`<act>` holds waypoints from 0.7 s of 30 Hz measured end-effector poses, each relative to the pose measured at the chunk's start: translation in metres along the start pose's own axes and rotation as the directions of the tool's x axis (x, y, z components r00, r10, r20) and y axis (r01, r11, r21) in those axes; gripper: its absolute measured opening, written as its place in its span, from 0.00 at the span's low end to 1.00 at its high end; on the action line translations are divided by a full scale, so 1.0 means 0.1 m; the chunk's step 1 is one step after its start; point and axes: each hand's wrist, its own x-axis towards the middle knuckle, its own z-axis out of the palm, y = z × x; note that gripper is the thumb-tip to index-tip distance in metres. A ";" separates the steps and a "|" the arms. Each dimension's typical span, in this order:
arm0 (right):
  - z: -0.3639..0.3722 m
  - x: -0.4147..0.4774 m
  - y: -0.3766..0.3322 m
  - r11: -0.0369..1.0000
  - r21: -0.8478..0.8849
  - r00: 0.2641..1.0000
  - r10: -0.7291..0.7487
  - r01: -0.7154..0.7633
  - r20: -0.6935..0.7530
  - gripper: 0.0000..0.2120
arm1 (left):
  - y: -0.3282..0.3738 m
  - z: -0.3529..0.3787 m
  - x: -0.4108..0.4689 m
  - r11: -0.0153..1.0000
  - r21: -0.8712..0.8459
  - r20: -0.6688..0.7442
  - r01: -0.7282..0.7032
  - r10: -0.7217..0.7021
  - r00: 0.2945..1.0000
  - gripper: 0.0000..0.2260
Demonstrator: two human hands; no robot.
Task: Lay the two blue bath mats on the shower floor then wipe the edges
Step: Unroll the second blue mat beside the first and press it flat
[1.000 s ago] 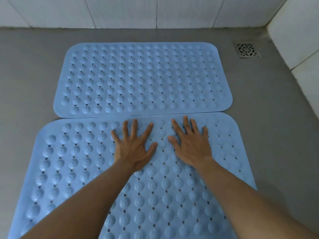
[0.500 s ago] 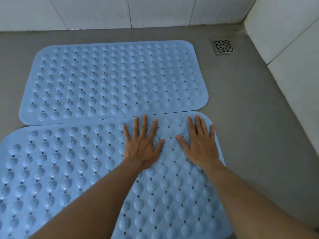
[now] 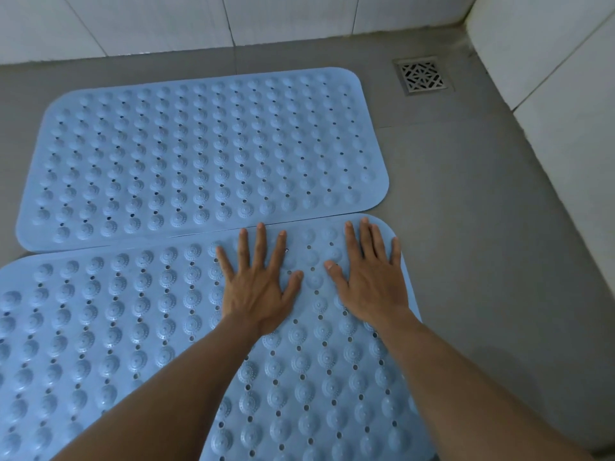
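Two blue studded bath mats lie flat on the grey shower floor (image 3: 482, 211), long edges touching. The far mat (image 3: 199, 154) sits toward the back wall. The near mat (image 3: 100, 327) runs off the left and bottom of the view. My left hand (image 3: 258, 284) presses palm-down with fingers spread on the near mat, fingertips at the seam between the mats. My right hand (image 3: 372, 277) lies flat and spread on the near mat's far right corner. Neither hand holds anything.
A square metal drain grate (image 3: 422, 75) sits in the far right corner of the floor. White tiled walls (image 3: 166, 21) close the back, and another tiled wall (image 3: 565, 94) runs along the right. Bare grey floor lies between the mats and the right wall.
Both hands have slid rightward along the near mat's far edge, the right hand reaching its corner. The view has shifted right and nearer, so the mats now sit further left.
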 end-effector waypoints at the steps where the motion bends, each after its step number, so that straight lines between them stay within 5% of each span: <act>1: 0.00 0.00 0.01 1.000 0.002 1.000 -0.002 0.002 -0.007 0.38 | 0.01 0.01 0.00 1.000 -0.003 -0.004 -0.002 0.002 1.000 0.33; 21: -0.17 0.29 -0.03 0.998 0.010 0.988 -0.058 0.057 0.140 0.33 | 0.00 -0.08 0.01 1.000 -0.017 0.050 -0.003 0.004 0.999 0.30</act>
